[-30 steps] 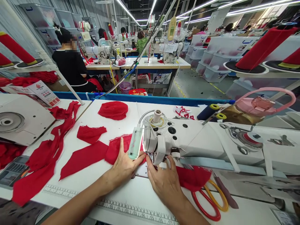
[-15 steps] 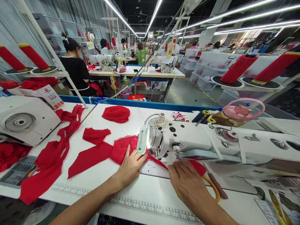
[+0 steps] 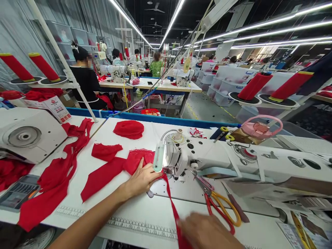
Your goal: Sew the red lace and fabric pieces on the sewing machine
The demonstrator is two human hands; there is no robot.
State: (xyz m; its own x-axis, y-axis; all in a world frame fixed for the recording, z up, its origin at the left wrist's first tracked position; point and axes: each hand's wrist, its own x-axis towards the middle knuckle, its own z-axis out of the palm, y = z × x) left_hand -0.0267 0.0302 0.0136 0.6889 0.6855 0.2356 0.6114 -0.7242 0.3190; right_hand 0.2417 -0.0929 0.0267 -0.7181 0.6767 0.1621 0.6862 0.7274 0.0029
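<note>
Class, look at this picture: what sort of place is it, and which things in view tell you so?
Most likely a garment factory's sewing floor. A sewing machine stands on the table, the left hand presses red fabric beside it, thread cones sit on stands, and more machines line the tables behind.

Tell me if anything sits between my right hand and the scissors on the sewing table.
Nothing visible does. The right hand, blurred, grips the red fabric strip at the near edge; the red-and-yellow-handled scissors lie just beyond on the white table, with bare surface between.
</note>
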